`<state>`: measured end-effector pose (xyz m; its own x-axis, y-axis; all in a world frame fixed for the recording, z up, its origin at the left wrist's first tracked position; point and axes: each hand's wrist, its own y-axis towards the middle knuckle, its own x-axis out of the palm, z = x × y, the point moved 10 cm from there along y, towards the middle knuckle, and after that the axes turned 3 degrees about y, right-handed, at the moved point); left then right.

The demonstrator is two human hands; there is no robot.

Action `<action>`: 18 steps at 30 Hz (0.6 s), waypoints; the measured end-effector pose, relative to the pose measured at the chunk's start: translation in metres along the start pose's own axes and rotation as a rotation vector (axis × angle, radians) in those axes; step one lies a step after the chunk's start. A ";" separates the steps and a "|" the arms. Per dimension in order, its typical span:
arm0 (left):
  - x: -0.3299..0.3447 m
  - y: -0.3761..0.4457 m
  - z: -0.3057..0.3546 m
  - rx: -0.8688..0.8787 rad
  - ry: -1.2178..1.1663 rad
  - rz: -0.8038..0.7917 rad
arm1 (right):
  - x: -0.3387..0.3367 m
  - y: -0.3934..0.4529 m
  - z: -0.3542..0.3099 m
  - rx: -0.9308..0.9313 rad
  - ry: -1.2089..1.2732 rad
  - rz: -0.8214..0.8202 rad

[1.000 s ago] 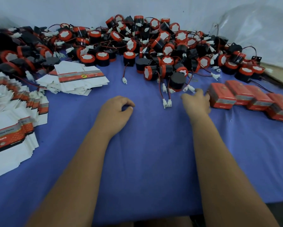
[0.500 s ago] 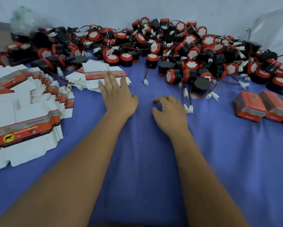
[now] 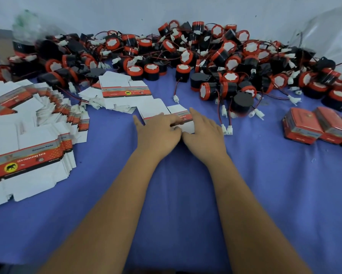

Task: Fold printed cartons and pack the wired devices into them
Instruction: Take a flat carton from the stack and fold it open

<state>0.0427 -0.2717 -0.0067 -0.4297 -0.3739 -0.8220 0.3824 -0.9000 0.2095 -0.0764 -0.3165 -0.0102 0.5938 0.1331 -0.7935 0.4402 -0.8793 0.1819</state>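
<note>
Near cloth: the blue tabletop (image 3: 186,194) lies bare between and beside the two forearms, out to the near edge.
Left hand (image 3: 158,133): laid palm down on a flat carton (image 3: 162,111); its grip looks like a pinch on the printed band, though blur hides the fingertips.
Right hand (image 3: 203,135): fingers fairly straight and pressed flat on the carton's right part, nothing clenched, thumb side touching the left hand.
Carton: flat and unfolded, white with a red band, on the cloth mid-table, just ahead of both wrists.
Left side: a fanned stack of blanks (image 3: 27,147) spreads from the near left edge toward the far left, well apart from the hands.
Second stack (image 3: 122,91): a smaller heap of blanks just beyond the carton, its near sheets almost touching it.
Right side: packed boxes (image 3: 312,125) stand in a row near the right edge, with open cloth between them and the right hand.
Connectors (image 3: 227,129): two white plugs on red-black wires lie just beside the right hand.
Device pile (image 3: 205,62): black and red round devices with tangled leads run across the whole far side, crowding the room beyond the carton.
Far edge: a pale wall (image 3: 106,12) rises behind the pile; clear plastic sheeting (image 3: 328,32) bunches at far right.
</note>
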 end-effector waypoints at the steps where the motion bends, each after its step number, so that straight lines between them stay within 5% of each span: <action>1: -0.003 -0.003 -0.002 -0.020 -0.100 0.025 | -0.001 0.000 0.000 -0.002 0.009 -0.003; 13: -0.010 -0.007 -0.015 -0.002 -0.259 -0.019 | -0.017 -0.010 -0.003 -0.065 0.247 0.056; 18: -0.014 -0.006 -0.010 0.044 -0.219 0.064 | -0.027 -0.012 -0.015 -0.135 0.031 0.180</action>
<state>0.0548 -0.2589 -0.0015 -0.5749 -0.4661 -0.6725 0.3806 -0.8799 0.2844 -0.0876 -0.3028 0.0182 0.6904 -0.0041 -0.7234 0.4107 -0.8210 0.3966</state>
